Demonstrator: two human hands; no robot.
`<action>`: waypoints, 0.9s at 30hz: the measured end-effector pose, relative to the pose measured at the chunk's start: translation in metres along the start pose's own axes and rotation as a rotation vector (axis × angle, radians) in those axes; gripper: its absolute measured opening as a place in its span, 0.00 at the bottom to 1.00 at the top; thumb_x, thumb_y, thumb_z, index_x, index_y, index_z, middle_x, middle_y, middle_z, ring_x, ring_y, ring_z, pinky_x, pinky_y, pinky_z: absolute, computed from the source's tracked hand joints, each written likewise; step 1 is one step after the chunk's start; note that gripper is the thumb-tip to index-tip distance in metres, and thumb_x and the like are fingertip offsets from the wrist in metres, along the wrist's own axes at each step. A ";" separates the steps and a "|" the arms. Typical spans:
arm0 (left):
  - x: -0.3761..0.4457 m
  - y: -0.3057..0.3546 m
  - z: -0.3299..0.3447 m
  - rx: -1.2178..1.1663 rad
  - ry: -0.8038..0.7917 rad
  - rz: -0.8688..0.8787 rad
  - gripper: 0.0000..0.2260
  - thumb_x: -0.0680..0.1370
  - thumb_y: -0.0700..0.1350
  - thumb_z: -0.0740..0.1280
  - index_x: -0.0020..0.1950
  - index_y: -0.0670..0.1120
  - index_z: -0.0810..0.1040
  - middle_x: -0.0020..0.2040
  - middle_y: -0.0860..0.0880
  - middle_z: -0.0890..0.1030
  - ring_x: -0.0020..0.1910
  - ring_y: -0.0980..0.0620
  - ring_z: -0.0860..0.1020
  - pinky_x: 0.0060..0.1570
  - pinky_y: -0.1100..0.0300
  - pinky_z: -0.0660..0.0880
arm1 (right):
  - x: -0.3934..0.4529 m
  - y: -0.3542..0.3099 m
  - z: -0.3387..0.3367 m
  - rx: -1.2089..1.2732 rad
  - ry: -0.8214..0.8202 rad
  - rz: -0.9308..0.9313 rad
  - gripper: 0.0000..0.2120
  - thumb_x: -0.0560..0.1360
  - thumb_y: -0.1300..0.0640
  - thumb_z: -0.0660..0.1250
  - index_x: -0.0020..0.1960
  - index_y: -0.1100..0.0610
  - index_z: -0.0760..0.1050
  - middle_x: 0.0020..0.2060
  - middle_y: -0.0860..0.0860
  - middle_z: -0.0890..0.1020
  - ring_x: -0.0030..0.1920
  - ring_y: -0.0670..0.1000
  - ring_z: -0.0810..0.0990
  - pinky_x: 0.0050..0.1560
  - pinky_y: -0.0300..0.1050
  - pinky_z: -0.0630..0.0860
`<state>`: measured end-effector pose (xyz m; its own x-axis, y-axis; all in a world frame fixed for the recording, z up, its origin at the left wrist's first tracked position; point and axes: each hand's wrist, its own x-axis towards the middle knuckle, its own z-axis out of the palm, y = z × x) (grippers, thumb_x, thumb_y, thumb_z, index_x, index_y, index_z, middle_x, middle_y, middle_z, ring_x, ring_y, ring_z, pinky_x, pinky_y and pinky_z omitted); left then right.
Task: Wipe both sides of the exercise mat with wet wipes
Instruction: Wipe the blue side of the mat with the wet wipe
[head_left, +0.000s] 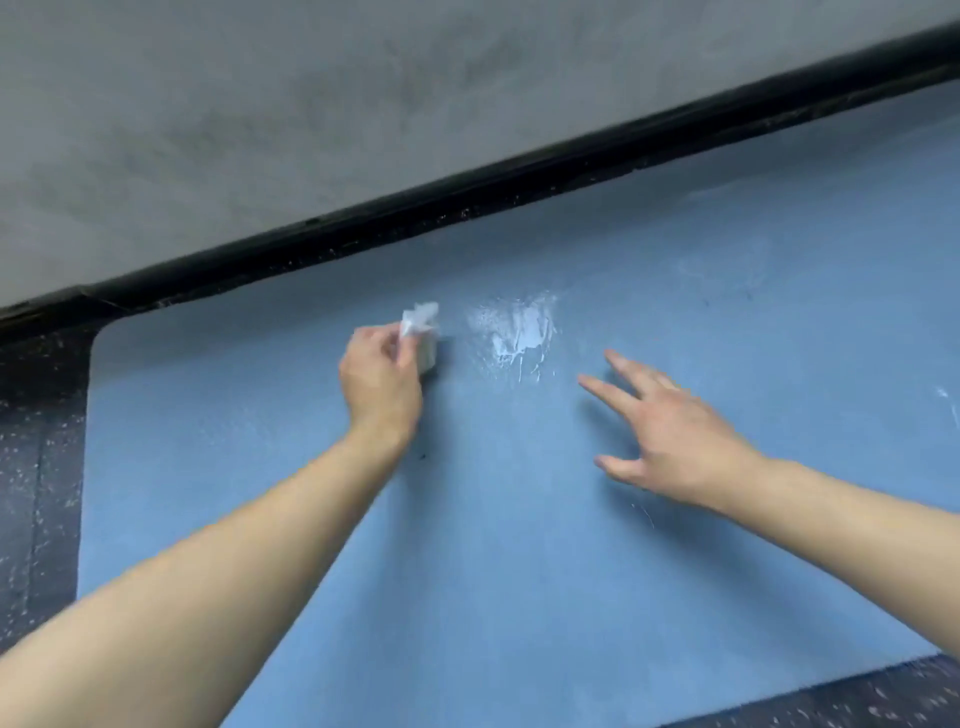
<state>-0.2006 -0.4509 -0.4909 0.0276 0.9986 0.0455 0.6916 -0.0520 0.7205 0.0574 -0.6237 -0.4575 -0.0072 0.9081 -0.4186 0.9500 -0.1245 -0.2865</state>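
Observation:
A blue exercise mat (519, 545) lies flat on the floor and fills most of the view. My left hand (382, 382) pinches a crumpled white wet wipe (421, 325) and holds it against the mat near its far edge. A wet, shiny patch (519, 332) glistens on the mat just right of the wipe. My right hand (670, 436) is spread with straight fingers low over the mat, right of the wet patch, holding nothing.
A grey wall (311, 104) with a black skirting strip (519, 182) runs along the mat's far edge. Dark speckled flooring (36, 467) shows at the left and at the lower right corner (857, 696).

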 end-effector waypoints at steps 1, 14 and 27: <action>0.040 0.007 0.005 0.029 0.040 -0.032 0.10 0.80 0.50 0.66 0.42 0.49 0.83 0.46 0.49 0.79 0.46 0.50 0.77 0.44 0.66 0.68 | 0.015 0.006 -0.007 -0.088 -0.104 0.058 0.55 0.72 0.29 0.71 0.85 0.39 0.40 0.85 0.51 0.39 0.85 0.58 0.46 0.81 0.60 0.57; 0.087 0.023 0.089 0.261 -0.134 0.385 0.08 0.75 0.40 0.65 0.45 0.46 0.83 0.44 0.49 0.80 0.43 0.49 0.74 0.40 0.60 0.61 | 0.038 0.014 0.009 -0.268 -0.248 0.129 0.73 0.60 0.22 0.74 0.82 0.44 0.25 0.80 0.54 0.25 0.83 0.66 0.33 0.80 0.70 0.55; 0.024 0.019 0.069 0.215 -0.226 0.278 0.07 0.79 0.42 0.69 0.52 0.50 0.86 0.47 0.51 0.81 0.46 0.49 0.78 0.44 0.64 0.65 | -0.020 -0.027 0.024 -0.065 -0.269 0.082 0.72 0.64 0.23 0.73 0.84 0.56 0.30 0.80 0.53 0.25 0.83 0.59 0.30 0.84 0.60 0.43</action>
<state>-0.1370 -0.4272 -0.5233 0.3759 0.9254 0.0479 0.7696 -0.3406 0.5401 0.0245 -0.6483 -0.4620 -0.0033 0.7564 -0.6541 0.9688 -0.1597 -0.1896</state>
